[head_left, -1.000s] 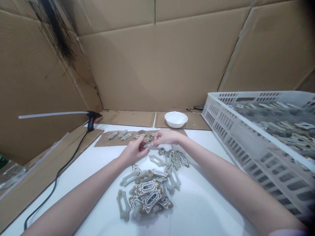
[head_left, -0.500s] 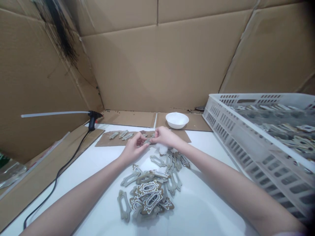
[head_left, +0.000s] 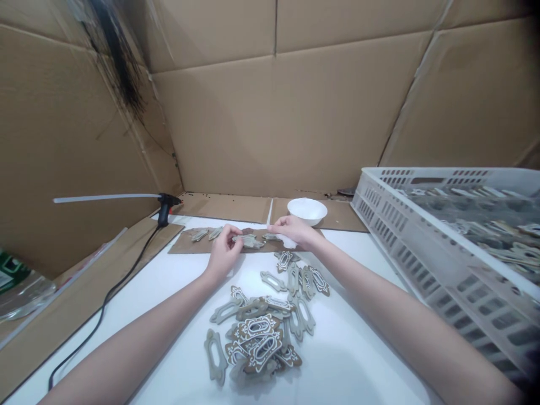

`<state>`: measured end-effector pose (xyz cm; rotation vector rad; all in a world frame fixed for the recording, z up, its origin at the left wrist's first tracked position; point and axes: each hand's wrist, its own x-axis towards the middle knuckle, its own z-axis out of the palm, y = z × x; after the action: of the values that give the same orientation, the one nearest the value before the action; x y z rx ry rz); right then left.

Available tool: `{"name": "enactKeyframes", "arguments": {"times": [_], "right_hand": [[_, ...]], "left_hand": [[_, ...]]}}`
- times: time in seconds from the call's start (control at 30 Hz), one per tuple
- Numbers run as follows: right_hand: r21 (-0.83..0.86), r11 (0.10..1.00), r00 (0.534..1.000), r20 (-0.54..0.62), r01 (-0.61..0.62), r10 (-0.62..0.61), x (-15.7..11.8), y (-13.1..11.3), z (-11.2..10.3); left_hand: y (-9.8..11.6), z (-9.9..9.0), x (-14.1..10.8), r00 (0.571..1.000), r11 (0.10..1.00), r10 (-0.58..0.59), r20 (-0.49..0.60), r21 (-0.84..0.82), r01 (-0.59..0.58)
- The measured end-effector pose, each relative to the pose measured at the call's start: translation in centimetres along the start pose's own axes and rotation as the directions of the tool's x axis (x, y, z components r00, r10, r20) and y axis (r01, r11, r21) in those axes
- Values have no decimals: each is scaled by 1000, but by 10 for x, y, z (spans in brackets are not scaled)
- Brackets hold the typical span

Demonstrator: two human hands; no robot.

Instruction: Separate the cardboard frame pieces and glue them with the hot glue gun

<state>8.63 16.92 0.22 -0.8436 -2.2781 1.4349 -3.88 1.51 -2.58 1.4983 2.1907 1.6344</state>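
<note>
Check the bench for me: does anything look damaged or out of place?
Yes: a black, streaky mark runs down the cardboard wall at the upper left. It could be soot or dark fibres; the view cannot settle which. Dark specks also dot the cardboard sheet at the back.

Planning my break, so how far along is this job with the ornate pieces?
Looks done: several pieces lie grey side up in a row on the cardboard strip, and the crate holds many more. In hand: the left hand has fingers touching a piece on the strip, right hand beside it. Left: a loose pile on the table.
</note>
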Motion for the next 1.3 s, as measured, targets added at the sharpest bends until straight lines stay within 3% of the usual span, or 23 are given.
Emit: {"name": "enactKeyframes", "arguments": {"times": [0.13,0.27,0.37,0.6,0.8,0.93,1.07,1.17,1.23,1.3], "right_hand": [[61,998,995,-99,14,-8,6,8,0],[111,994,976,-219,16,9,12,19,-3],[138,990,963,-270,13,25,15,23,-4],[165,986,953,-301,30,21,14,21,-4],[183,983,957,-288,30,25,11,20,-3],[179,983,956,-294,34,20,8,17,-1],[164,985,947,-321,58,-3,4,9,3],[141,985,936,-348,101,-47,2,3,8],[115,984,924,-372,139,-87,1,0,13],[82,980,905,-404,182,-134,-1,-3,18]], "left_hand": [[-8,-9,4,974,989,-41,-222,127,71],[-21,-21,16,895,946,-72,-440,254,201],[-34,-33,27,835,891,-99,-541,326,317],[-67,-66,40,755,737,-225,-616,399,545],[-80,-70,38,768,638,-301,-565,479,603],[-67,-67,36,787,645,-192,-586,529,552],[-39,-54,31,867,707,-21,-498,606,365],[-11,-31,20,938,763,83,-336,627,157],[8,-13,11,971,849,178,-162,523,-68],[23,2,3,982,913,187,0,370,-174]]}}
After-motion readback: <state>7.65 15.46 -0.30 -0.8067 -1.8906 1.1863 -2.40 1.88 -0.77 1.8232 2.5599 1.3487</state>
